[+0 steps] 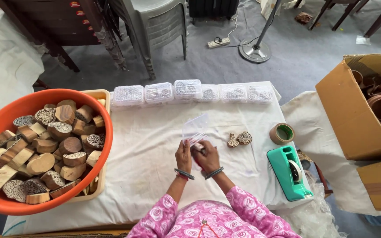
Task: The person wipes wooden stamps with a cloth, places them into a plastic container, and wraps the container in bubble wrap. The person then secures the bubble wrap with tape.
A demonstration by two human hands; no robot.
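Head view: both hands meet at frame centre over the cloth-covered tabletop (146, 150). Left hand (183, 155) fingers pinch the lower edge of a clear plastic box (194, 128), tilting it upward for access. Right hand (207, 155) fingers close on a small object, identity unclear, just below the box. Two carved wooden stamps (239, 139) lie right of centre.

I see a grey carpeted floor (296, 57), stacked grey plastic chairs (162, 26), dark wooden furniture (62, 26), a round fan-stand base (255, 52), and possibly a white power strip (218, 42).
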